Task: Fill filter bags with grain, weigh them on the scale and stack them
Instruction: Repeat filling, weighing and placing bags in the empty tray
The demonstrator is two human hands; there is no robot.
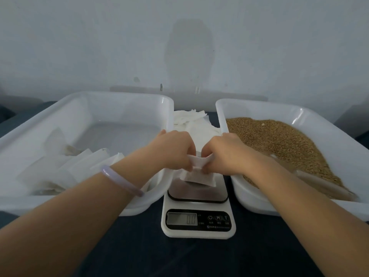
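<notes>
Both grips are closed on one white filter bag (196, 175). The left hand (175, 150) and the right hand (223, 154) pinch its upper edge from either side, fingers curled and knuckles nearly meeting, with the top of the bag stretched between them. The bag hangs over the steel platform of a white digital kitchen scale (197, 220), which stands midway along the near edge of the worktop (139, 256). Whether the bottom of the bag rests on the platform cannot be told. The scale's display faces the person and appears to read zero. A pale lilac bangle (121, 180) circles the left wrist.

Just behind the hands, in the gap between two tubs, lies a loose pile of empty filter bags (191, 120), reaching toward the far edge of the worktop. On the left side of the worktop sits the left tub (119, 94), white plastic. The stacked bags (79, 162) lie overlapping in its near part, beside and under the left forearm. On the right side, the matching right tub (259, 105) holds golden-brown grain (279, 140), banked toward its near and right walls. The right wrist crosses over the tub's near-left corner. The worktop is covered in dark blue. A pale, stained wall (179, 47) rises behind its far edge.
</notes>
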